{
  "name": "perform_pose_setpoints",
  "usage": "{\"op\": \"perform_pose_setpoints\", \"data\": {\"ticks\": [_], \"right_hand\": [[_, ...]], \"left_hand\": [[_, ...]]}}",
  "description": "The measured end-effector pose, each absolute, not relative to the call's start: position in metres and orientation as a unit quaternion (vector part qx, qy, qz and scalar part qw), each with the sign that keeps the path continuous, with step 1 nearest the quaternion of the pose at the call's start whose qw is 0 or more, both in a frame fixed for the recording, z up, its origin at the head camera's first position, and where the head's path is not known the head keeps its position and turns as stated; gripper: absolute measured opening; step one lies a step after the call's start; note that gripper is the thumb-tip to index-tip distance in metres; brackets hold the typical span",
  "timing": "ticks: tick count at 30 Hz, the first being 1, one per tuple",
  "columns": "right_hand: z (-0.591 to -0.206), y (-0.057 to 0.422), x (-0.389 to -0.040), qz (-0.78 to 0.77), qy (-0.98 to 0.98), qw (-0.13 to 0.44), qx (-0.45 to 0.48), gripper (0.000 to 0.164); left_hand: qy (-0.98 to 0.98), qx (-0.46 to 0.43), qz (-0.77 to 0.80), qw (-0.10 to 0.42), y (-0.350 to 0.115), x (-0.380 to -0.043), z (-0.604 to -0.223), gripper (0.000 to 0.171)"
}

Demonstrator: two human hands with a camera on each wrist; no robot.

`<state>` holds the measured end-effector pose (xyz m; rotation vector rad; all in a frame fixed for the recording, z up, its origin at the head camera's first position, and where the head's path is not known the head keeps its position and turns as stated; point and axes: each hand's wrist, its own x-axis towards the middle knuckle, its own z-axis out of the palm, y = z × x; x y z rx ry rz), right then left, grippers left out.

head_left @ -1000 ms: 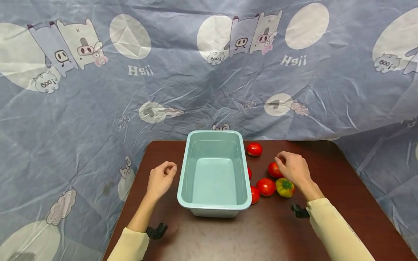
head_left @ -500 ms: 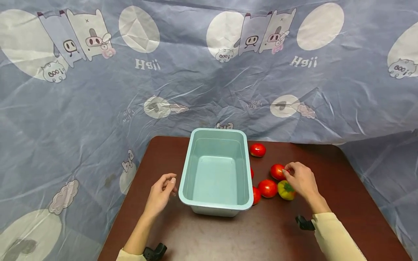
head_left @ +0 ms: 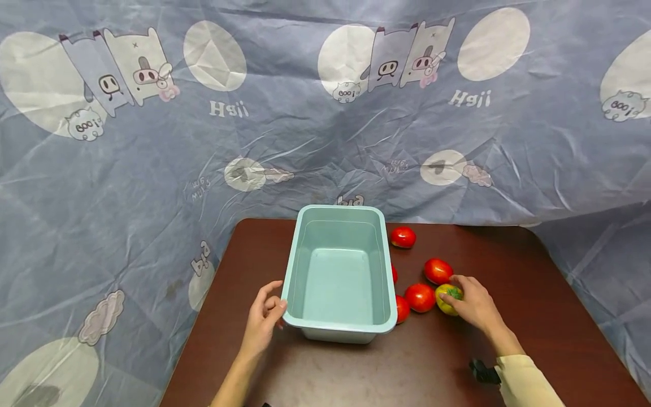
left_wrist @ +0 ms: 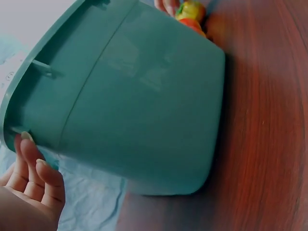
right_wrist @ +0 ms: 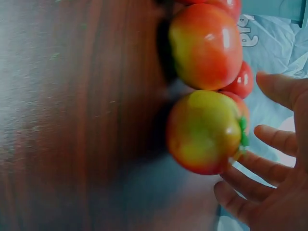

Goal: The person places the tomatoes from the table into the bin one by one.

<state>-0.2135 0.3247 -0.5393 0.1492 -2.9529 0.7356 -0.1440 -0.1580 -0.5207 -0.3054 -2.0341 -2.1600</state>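
Note:
A pale blue-green plastic basin point(head_left: 338, 327) stands on the table with nothing in it. At its left rim is my left hand point(head_left: 264, 319); in the left wrist view the fingertips point(left_wrist: 42, 163) lie right under the rim, loosely bent. My right hand point(head_left: 475, 305) reaches over a yellow-green tomato point(head_left: 443, 299) with a green leafy top, its fingers spread about the fruit and not closed round it. Beside that tomato are a red tomato point(head_left: 420, 297) and another red tomato point(head_left: 438, 271) behind.
Two more red tomatoes, one tomato point(head_left: 402, 308) and another tomato point(head_left: 394, 274), sit partly hidden along the basin's right side. A further tomato point(head_left: 403, 237) lies near the back edge. A patterned grey-blue cloth point(head_left: 305, 124) hangs behind the brown table point(head_left: 529, 294).
My left hand has come right and up to the basin's rim. My right hand has moved from over the back tomato down to the yellow-green one, fingers opening.

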Motion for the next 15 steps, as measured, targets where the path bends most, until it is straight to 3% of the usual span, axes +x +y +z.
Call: {"op": "perform_pose_setpoints", "data": {"ticks": [7,15], "right_hand": [[-0.560,0.325,-0.210,0.270,-0.961,0.029,0.045,0.083],[-0.580,0.328,-0.207,0.279,-0.958,0.045,0.038,0.089]], "left_hand": [[-0.646,-0.052,-0.760,0.052,-0.158,-0.140,-0.527,0.044],[-0.648,-0.037,-0.761,0.027,-0.157,-0.141,-0.534,0.040]]}}
